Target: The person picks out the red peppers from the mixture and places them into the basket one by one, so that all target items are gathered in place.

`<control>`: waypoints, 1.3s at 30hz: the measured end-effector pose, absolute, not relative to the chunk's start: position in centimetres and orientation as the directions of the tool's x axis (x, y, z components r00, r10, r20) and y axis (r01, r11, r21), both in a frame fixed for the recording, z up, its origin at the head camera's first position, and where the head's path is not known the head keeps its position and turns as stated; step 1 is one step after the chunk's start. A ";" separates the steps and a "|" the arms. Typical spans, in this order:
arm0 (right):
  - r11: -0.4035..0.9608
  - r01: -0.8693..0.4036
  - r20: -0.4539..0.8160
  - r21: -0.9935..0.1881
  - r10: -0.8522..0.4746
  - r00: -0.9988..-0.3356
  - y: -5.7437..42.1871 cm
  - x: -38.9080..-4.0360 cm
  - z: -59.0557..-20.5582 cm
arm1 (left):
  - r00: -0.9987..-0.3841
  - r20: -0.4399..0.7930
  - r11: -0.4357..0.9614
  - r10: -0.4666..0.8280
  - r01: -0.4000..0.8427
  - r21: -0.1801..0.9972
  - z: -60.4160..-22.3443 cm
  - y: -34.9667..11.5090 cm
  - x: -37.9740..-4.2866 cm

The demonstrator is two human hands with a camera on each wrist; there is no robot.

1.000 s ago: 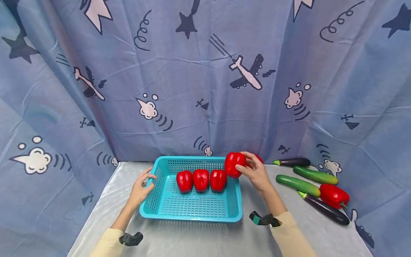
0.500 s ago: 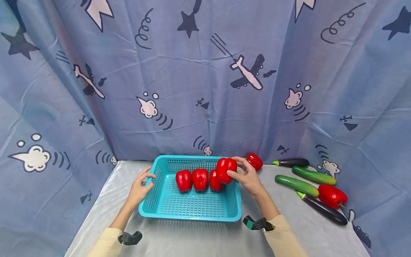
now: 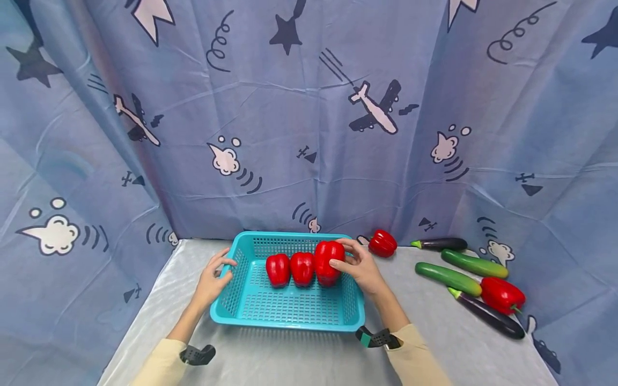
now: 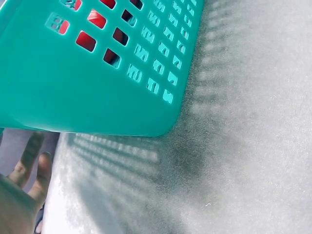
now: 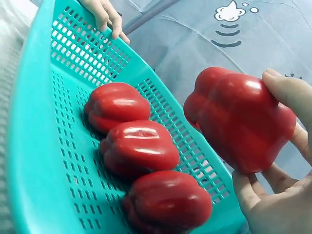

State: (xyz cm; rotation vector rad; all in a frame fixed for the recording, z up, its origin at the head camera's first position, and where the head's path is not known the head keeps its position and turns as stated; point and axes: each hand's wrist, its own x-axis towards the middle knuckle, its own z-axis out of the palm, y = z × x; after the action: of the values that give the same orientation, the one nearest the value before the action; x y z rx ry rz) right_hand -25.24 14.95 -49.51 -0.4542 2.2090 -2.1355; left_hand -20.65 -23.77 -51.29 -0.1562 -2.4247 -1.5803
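My right hand [image 3: 359,271] holds a glossy red bell pepper [image 5: 241,117] between thumb and fingers, raised over the right end of the turquoise plastic basket [image 3: 289,325]. Three more red bell peppers lie in a row inside: a left one [image 3: 278,271], a middle one [image 3: 302,269] and a right one [image 5: 168,202], which the held pepper mostly covers in the head view. At the basket's left end, my left hand [image 3: 212,279] grips the rim, its fingertips hooked over the edge.
Right of the basket, a red bell pepper [image 3: 383,244] lies near the curtain. Further right are two eggplants, one at the back [image 3: 441,244] and one in front [image 3: 490,315], two cucumbers [image 3: 446,276] and another bell pepper [image 3: 503,295]. A patterned blue curtain [image 3: 309,107] hangs behind the table.
My right hand has carried its bell pepper left and downward, from the basket's right rim to above the rightmost pepper inside. The left hand stays at the left rim.
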 end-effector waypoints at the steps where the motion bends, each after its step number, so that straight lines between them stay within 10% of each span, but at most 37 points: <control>1: 0.004 -0.177 0.171 -0.984 -0.235 -0.957 14.7 -25.2 -49.5 | -0.964 0.264 0.409 -0.043 0.224 0.885 -51.5 -23.8 -20.8; 14: -0.035 -0.146 0.150 -0.989 -0.267 -0.952 12.2 -25.0 -50.2 | -0.960 0.273 0.403 -0.055 0.229 0.886 -55.5 -25.5 -23.0; 39: 0.009 -0.078 0.068 -0.997 -0.395 -0.916 7.2 -23.8 -51.4 | -0.957 0.286 0.389 -0.046 0.247 0.888 -51.6 -23.9 -21.0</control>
State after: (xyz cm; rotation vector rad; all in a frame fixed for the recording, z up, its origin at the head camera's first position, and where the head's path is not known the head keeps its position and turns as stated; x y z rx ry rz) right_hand -23.82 7.20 -51.37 -0.4939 2.0525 -2.0016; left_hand -21.01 -23.94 -51.56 -0.1776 -2.3859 -1.5935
